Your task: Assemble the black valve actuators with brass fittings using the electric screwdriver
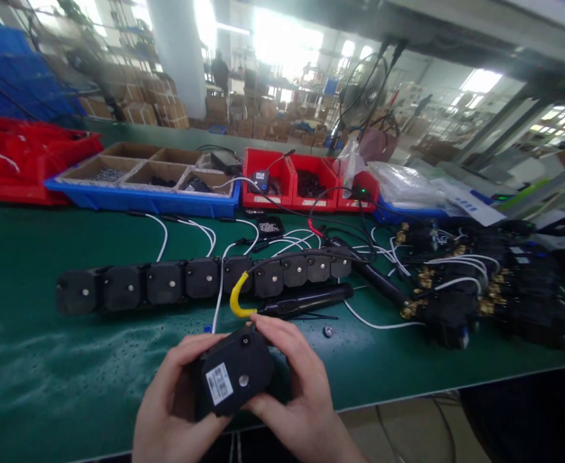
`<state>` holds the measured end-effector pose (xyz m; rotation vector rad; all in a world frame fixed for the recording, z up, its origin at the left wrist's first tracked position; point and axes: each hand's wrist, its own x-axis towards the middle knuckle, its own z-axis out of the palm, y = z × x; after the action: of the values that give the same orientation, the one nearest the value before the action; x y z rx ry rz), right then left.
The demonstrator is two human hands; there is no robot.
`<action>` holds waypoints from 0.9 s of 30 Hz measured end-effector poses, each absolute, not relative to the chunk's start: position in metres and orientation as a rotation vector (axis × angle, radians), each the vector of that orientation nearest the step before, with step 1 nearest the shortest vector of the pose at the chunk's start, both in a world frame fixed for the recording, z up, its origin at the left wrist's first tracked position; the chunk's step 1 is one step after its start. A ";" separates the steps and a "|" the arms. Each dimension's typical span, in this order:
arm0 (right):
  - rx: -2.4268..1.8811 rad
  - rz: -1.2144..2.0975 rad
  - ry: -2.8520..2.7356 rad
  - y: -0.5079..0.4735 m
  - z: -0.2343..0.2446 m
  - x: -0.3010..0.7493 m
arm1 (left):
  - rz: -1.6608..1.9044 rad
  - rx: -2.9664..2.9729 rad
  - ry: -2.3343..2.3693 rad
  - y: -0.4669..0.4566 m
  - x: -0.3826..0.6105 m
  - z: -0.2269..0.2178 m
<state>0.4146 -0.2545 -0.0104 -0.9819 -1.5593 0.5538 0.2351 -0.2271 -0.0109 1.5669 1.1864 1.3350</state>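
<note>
Both hands are busy here: the left hand [176, 399] grips the left side of a black boxy housing [238, 373], and the right hand [301, 379] has hold of its right side, fingers over the top and thumb below. That housing sits tilted between them at the near edge of the green workbench [94, 366], face showing, a white printed label [219, 383] to the left of a round silver spot.

Just beyond the fingertips, a yellow curved sleeve [238, 297] bends into a black cylindrical tool [311, 300] lying on its side. Right of the hands, a small round metal part [329, 331] rests on the green surface.

Farther back, a long row of similar black housings [166, 283] runs left to right, white cables [222, 283] trailing around it. Over on the right, black units with brass fittings [450, 315] crowd together. And along the far side, a blue tray [166, 204] with cardboard compartments stands beside red bins [267, 201], with a larger red bin [22, 191] at far left.
</note>
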 end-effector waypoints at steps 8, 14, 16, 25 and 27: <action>-1.153 0.587 -1.521 -0.250 0.000 0.396 | 1.786 1.625 1.127 -0.226 0.258 -0.031; -0.999 0.615 -1.634 -0.238 0.007 0.400 | 1.828 1.577 1.155 -0.227 0.259 -0.038; -0.958 0.672 -1.630 -0.236 0.008 0.404 | 1.895 1.558 1.158 -0.227 0.263 -0.038; -0.966 0.775 -1.631 -0.235 0.009 0.408 | 1.938 1.536 1.182 -0.230 0.271 -0.040; -0.960 0.779 -1.630 -0.234 0.008 0.408 | 1.934 1.540 1.173 -0.232 0.269 -0.041</action>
<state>0.4076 -0.2342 0.0076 -0.9600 -1.6295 0.7786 0.2687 -0.2321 -0.0412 1.5402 1.1730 1.9338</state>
